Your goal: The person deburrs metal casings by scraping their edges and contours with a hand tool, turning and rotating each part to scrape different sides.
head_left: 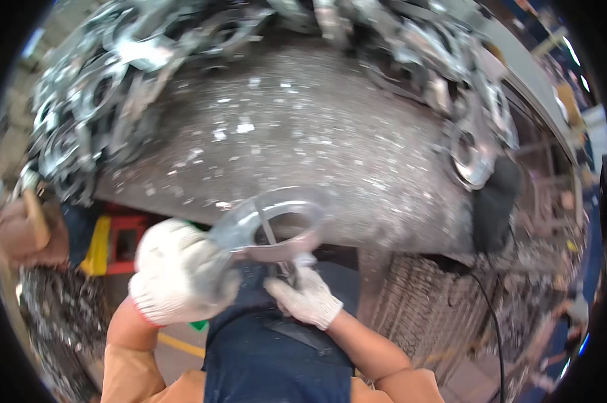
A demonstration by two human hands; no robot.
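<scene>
In front of my body I hold a silvery metal part with a large ring (302, 201) at its far end. My left hand (182, 272), in a white knitted glove, is closed around the part's narrower end. My right hand (307, 297), gloved the same way, is closed just below the ring. A thin, straight metal tool (266, 225) runs up from near the right fingers and crosses the ring's opening. Its lower end is partly hidden by the ring and glove, and blur hides its exact kind.
A grey worktable (303, 134) strewn with shiny metal chips lies ahead. Similar metal parts are heaped at its left (95, 101) and right (444, 60). A dark cloth-like object (498, 201) sits at the right edge, near a hanging black cable (493, 316). Mesh bins (417, 302) stand below.
</scene>
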